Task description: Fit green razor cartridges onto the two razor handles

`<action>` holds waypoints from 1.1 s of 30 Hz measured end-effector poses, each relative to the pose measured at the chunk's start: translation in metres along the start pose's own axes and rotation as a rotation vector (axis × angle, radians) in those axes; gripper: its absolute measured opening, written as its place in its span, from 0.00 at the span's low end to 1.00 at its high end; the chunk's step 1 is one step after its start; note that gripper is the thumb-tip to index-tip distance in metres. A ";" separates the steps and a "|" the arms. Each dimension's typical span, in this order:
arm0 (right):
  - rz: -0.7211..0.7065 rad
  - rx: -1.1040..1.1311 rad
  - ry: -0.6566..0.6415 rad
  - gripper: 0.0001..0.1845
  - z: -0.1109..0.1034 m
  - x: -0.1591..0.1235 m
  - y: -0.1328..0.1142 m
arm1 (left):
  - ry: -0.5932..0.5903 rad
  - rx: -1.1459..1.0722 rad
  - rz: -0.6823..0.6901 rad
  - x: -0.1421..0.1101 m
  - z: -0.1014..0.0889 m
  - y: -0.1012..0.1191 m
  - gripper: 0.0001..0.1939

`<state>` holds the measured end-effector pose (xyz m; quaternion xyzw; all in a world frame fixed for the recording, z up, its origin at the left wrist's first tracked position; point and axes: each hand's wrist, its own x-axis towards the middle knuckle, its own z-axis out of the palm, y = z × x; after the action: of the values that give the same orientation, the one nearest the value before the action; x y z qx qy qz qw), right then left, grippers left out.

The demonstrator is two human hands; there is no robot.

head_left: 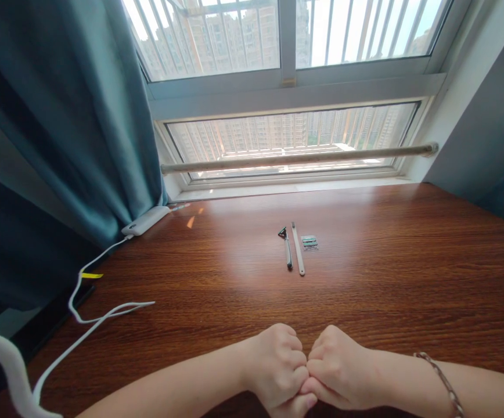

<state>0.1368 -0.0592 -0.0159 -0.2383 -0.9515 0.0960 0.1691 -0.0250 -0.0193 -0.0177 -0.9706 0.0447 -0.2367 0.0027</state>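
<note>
My left hand [280, 368] and my right hand [339, 368] are both closed into fists at the near edge of the table. Their knuckles touch, and nothing shows in either one. Beyond them, apart from both hands, a razor [287, 251] with a dark head lies on the wood. Just right of it is a pale toothbrush [298, 252], its bristle end pointing toward the window. A small clear packet [310, 242] with greenish strips, perhaps razor blades, lies beside the toothbrush.
The brown wooden table [217, 290] reaches to the window sill. At the left, a white power strip [147, 220] sits by the blue curtain [117, 116], and a white cable [78, 307] loops over the tabletop. A rail [299, 159] crosses the window.
</note>
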 end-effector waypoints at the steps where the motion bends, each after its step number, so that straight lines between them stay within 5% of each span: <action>1: 0.002 0.005 -0.008 0.20 -0.001 0.000 0.000 | -0.003 -0.001 -0.004 0.000 0.000 0.000 0.17; 20: 0.046 0.018 -0.044 0.21 -0.005 0.001 0.001 | -0.024 -0.133 -0.067 -0.006 0.001 -0.006 0.12; 33: 0.156 0.113 0.084 0.19 -0.004 0.003 0.002 | -0.014 -0.402 -0.161 -0.007 -0.005 -0.016 0.10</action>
<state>0.1367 -0.0553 -0.0114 -0.3057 -0.9152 0.1521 0.2140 -0.0318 -0.0027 -0.0163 -0.9537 0.0134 -0.2157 -0.2094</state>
